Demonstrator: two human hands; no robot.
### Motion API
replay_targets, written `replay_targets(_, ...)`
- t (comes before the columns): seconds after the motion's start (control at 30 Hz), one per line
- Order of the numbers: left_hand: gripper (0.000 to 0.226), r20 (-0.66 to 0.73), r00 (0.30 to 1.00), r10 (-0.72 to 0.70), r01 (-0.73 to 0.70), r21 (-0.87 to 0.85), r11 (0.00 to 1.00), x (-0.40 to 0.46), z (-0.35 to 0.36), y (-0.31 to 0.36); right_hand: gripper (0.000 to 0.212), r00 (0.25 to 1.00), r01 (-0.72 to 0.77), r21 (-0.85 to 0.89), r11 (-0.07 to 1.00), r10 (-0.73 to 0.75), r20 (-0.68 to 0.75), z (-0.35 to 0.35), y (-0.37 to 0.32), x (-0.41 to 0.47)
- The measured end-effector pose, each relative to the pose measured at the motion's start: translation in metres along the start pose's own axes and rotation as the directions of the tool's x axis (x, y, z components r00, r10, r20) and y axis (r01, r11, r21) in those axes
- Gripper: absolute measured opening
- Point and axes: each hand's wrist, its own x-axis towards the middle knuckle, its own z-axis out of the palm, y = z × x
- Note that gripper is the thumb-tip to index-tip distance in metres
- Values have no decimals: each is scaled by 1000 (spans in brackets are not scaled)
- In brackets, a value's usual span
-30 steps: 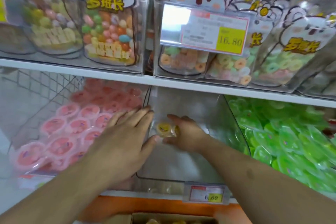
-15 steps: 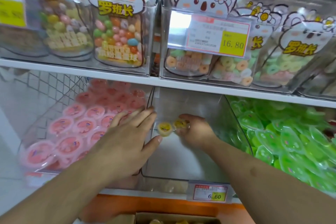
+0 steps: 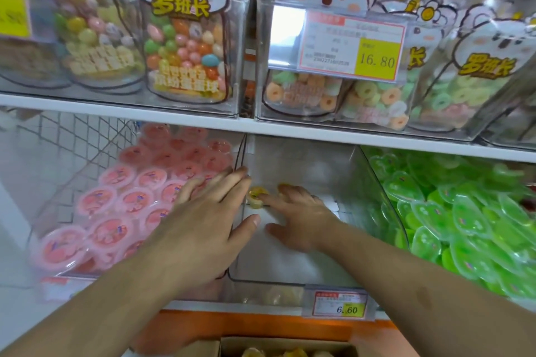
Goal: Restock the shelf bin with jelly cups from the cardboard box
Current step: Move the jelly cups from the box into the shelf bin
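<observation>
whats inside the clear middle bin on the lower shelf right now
The clear plastic middle bin holds one yellow jelly cup near its back, touched by the right hand. A second yellow cup peeks out behind the fingers; anything under that hand is hidden.

white shelf, clear bins, candy bags

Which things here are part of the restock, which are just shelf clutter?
Job: clear middle bin; yellow jelly cups under the right hand; left hand flat beside; cardboard box.
Not: pink cups, green cups, candy bags, price tags.
</observation>
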Motion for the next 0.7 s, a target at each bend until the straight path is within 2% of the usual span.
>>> replay_targets(0.23, 86, -13, 1000, -4, 4, -22, 1000, -1, 2, 0, 73, 992, -121, -18, 992, 121, -18, 5, -17, 24)
replay_targets(0.47, 86, -3, 1000, -17, 17, -39, 999, -1, 1, 0, 80, 993, -95, 76, 993, 100, -60, 3, -7, 13)
replay_targets(0.7, 86, 8, 1000, -18, 19, -45, 999, -1, 0, 0, 90, 998, -63, 169, 984, 66, -13, 10, 7, 13)
